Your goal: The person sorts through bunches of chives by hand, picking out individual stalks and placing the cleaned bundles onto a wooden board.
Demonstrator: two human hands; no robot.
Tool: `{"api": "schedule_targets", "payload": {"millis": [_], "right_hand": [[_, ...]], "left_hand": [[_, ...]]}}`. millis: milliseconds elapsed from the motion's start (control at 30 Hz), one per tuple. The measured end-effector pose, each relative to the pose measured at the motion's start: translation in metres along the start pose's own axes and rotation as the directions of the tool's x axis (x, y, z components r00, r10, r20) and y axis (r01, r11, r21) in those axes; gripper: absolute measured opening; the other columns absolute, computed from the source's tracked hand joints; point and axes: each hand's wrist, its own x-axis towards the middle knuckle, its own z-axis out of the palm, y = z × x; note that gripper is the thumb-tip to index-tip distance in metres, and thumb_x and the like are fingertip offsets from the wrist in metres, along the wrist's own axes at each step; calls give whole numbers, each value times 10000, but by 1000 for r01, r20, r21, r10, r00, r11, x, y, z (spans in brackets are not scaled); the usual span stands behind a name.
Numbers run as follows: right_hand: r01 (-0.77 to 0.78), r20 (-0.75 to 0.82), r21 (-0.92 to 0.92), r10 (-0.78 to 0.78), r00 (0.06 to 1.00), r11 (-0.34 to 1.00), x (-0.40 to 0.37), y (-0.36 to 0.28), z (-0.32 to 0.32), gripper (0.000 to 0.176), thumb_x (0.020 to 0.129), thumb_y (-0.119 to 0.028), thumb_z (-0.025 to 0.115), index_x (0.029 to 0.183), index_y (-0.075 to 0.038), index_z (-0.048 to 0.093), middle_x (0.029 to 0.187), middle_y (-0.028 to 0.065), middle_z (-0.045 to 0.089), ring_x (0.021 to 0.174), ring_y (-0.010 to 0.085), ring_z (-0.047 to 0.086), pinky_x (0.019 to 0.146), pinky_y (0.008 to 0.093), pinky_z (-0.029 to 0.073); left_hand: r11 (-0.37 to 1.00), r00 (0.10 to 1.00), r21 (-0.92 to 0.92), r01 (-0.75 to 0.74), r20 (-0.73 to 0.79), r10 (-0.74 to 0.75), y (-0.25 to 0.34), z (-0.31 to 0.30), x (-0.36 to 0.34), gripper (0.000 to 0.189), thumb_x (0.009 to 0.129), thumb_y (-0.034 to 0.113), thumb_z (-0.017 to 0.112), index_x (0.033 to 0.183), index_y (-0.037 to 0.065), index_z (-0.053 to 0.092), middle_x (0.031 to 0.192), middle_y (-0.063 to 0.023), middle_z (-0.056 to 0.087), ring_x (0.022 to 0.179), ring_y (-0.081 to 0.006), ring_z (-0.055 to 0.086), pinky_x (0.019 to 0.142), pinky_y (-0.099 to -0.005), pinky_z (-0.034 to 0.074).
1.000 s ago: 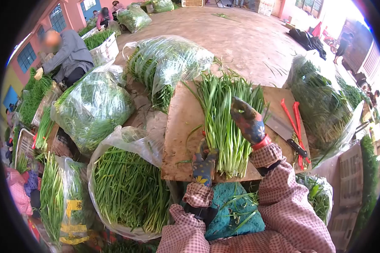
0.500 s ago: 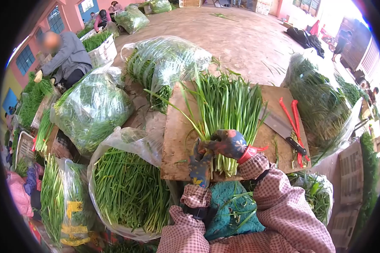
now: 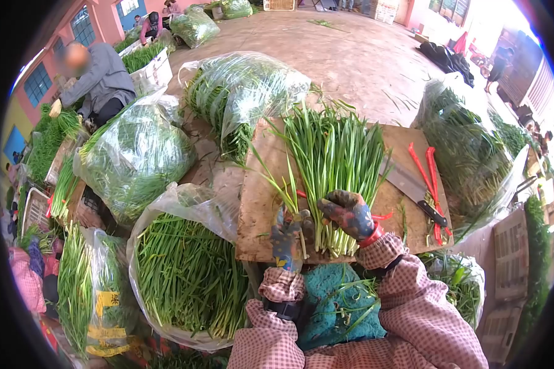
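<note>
A thick bunch of garlic chives (image 3: 335, 154) lies on the wooden board (image 3: 258, 215), its pale cut stems toward me. My right hand (image 3: 349, 215), in a dark patterned glove, is closed over the lower stems. Left of the bunch, my left hand (image 3: 286, 237), gloved alike, grips a few loose chive stalks (image 3: 283, 184) apart from it; its fingers are partly hidden. A red strip (image 3: 383, 216) shows beside the bunch, partly under it. To the right lie a knife (image 3: 412, 187) with a black handle and several red strips (image 3: 434, 184).
An open plastic bag of chives (image 3: 188, 277) stands left of the board. Filled bags stand behind (image 3: 246, 92) and right (image 3: 465, 147). A teal cloth (image 3: 338, 301) with scraps covers my lap. A co-worker (image 3: 101, 80) bends over greens at the upper left.
My left hand has drawn a few stalks slightly left, away from the bunch. My right hand has moved right, from beside the left hand onto the bunch's stems.
</note>
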Motion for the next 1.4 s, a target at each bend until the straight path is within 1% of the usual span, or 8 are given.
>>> {"api": "schedule_targets", "payload": {"millis": [233, 333, 933, 1033, 1067, 1100, 1333, 1400], "right_hand": [[-102, 42, 304, 94, 995, 947, -2, 15, -2, 127, 795, -114, 600, 837, 6, 590, 726, 45, 606, 557, 91, 554, 463, 220, 449], [-26, 27, 146, 23, 999, 989, -1, 20, 0, 149, 783, -100, 610, 862, 24, 586, 759, 61, 614, 566, 106, 559, 477, 228, 466], [-163, 27, 196, 160, 987, 967, -116, -17, -38, 47, 746, -134, 634, 764, -92, 626, 662, 17, 602, 538, 78, 531, 456, 204, 402], [-509, 451, 813, 249, 857, 282, -142, 15, -108, 45, 710, -107, 640, 750, -89, 629, 648, 55, 604, 501, 126, 551, 429, 217, 421], [-302, 101, 416, 287, 953, 858, -159, 13, -118, 35, 724, -89, 625, 740, -59, 622, 636, 66, 599, 488, 132, 548, 418, 224, 422], [-113, -185, -280, 62, 981, 953, -174, -11, -115, 44, 738, -71, 610, 731, -28, 615, 623, 77, 594, 476, 137, 545, 407, 231, 423], [-367, -283, 133, 390, 876, 921, -227, 41, -132, 139, 772, -79, 602, 770, 59, 581, 630, 91, 583, 503, 142, 557, 436, 247, 447], [-563, -172, -249, 536, 827, 788, -229, 48, -133, 165, 775, -176, 610, 767, -11, 621, 623, 65, 610, 524, 128, 583, 457, 233, 451]], "left_hand": [[964, 999, 266, -9, 52, -5, -11, -7, -6, 471, 764, 121, 606, 1192, 35, 429, 948, -40, 581, 767, -103, 569, 641, -216, 478], [987, 994, -131, 90, 80, -80, -18, -2, -9, 466, 773, 61, 572, 1209, 36, 409, 1002, -62, 555, 814, -132, 561, 691, -254, 479], [858, 920, -500, 116, 379, 96, -39, -28, 10, 617, 706, -3, 588, 1259, 44, 320, 989, -203, 557, 767, -185, 586, 661, -287, 517], [981, 968, -184, 54, 251, -6, -4, -4, 8, 460, 726, 16, 592, 1156, 33, 426, 943, -141, 576, 789, -196, 589, 695, -324, 526], [995, 979, -99, 20, 203, 0, 8, 8, 3, 427, 743, -3, 578, 1144, 32, 435, 915, -121, 590, 733, -177, 592, 662, -298, 525], [995, 978, -98, 24, 208, -3, 16, 17, 0, 427, 743, -3, 578, 1144, 32, 435, 915, -121, 590, 733, -177, 592, 662, -298, 525], [996, 973, -12, 93, 213, -88, 13, 61, 4, 629, 742, 8, 596, 1279, 13, 268, 869, -125, 579, 702, -152, 589, 602, -244, 480], [979, 971, 154, 130, 180, -157, -6, 57, 12, 636, 729, 29, 607, 1277, 26, 284, 838, -100, 568, 661, -138, 581, 577, -238, 469]]}}
